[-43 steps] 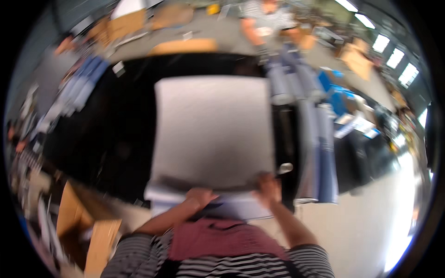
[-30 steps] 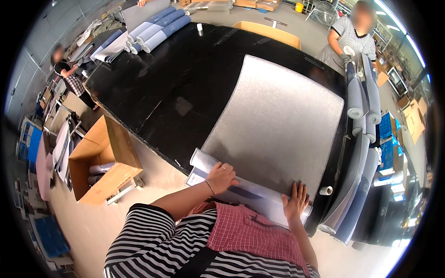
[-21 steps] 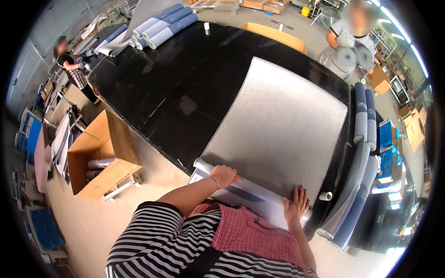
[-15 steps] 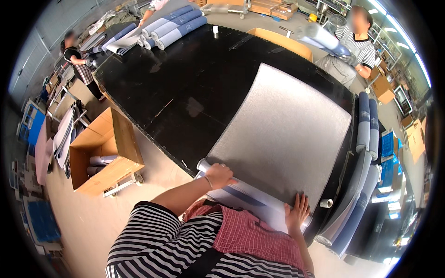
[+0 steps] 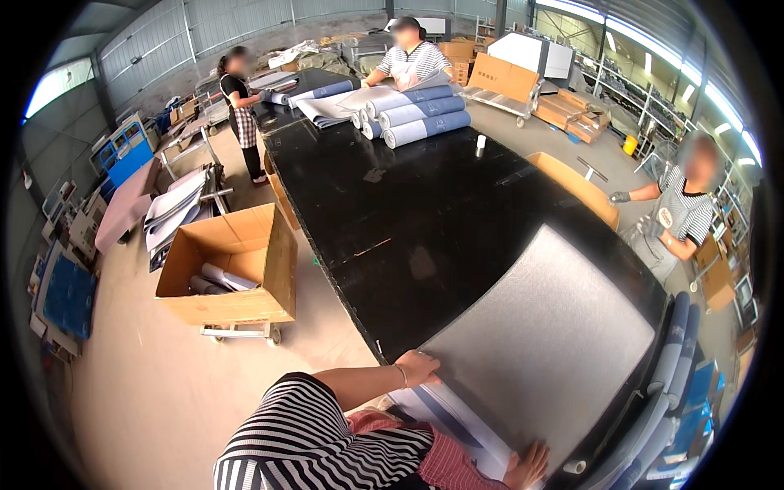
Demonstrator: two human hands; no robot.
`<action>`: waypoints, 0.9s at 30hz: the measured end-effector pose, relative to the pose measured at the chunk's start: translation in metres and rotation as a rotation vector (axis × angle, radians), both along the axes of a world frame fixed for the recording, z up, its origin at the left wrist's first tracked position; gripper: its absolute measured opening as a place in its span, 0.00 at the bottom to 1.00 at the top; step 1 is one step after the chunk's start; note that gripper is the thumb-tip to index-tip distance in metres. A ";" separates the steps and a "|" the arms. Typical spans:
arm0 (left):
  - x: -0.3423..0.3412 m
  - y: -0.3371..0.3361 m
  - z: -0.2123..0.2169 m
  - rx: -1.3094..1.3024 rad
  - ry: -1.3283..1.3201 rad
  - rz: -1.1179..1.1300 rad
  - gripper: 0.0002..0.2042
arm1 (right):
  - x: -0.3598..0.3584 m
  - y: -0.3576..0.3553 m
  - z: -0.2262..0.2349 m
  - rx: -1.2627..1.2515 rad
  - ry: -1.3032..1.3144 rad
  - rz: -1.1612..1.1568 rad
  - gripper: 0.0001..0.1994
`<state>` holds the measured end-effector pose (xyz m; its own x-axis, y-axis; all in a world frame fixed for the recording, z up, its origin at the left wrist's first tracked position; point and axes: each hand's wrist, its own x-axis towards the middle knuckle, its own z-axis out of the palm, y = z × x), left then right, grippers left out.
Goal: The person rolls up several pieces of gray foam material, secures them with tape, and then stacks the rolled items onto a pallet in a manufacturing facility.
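A grey flexible sheet [image 5: 543, 335] lies spread over the near right of the black table [image 5: 359, 212]. Its near edge meets a white-and-blue printed wrap [image 5: 445, 416] beside my body. My left hand [image 5: 418, 367] is closed on the rolled edge at the sheet's near left corner. At the other end of this edge, my right hand [image 5: 529, 467] rests with fingers spread, palm side down, partly over the wrap. A small white tube [image 5: 575, 467] lies on the table just right of that hand.
Blue-and-white rolls [image 5: 425, 118] are stacked at the table's far end, with a person [image 5: 415, 61] behind. More rolls [image 5: 671, 351] line the right edge. A cardboard box [image 5: 229, 302] holding rolls stands left on a cart. Another worker [image 5: 670, 216] stands at right.
My view has tilted up and swung left, so the table sits lower. My hands stay at the sheet's near edge. The worker at right held rolls before; those hands are now empty.
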<state>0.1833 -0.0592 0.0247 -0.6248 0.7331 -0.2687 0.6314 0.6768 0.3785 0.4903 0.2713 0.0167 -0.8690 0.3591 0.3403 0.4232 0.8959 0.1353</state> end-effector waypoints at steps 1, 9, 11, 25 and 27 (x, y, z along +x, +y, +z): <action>0.002 0.000 -0.005 0.028 0.046 0.023 0.22 | 0.002 0.002 -0.004 0.011 -0.019 0.002 0.28; 0.014 0.032 -0.012 -0.181 0.369 -0.246 0.08 | 0.018 0.026 -0.046 -0.400 0.020 -0.128 0.40; 0.032 0.026 -0.008 -0.022 0.420 -0.170 0.07 | 0.013 0.019 -0.043 -0.439 0.201 -0.114 0.34; 0.045 0.012 0.011 0.024 0.385 -0.235 0.28 | 0.040 -0.031 -0.007 -0.508 0.300 -0.031 0.24; 0.037 0.016 0.011 0.156 0.430 -0.272 0.19 | 0.038 -0.025 -0.013 -0.545 0.285 -0.066 0.21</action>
<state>0.2203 -0.0429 0.0361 -0.4368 0.8946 0.0947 0.8963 0.4239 0.1302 0.5279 0.2467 0.0041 -0.7408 0.5969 0.3081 0.4327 0.7749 -0.4609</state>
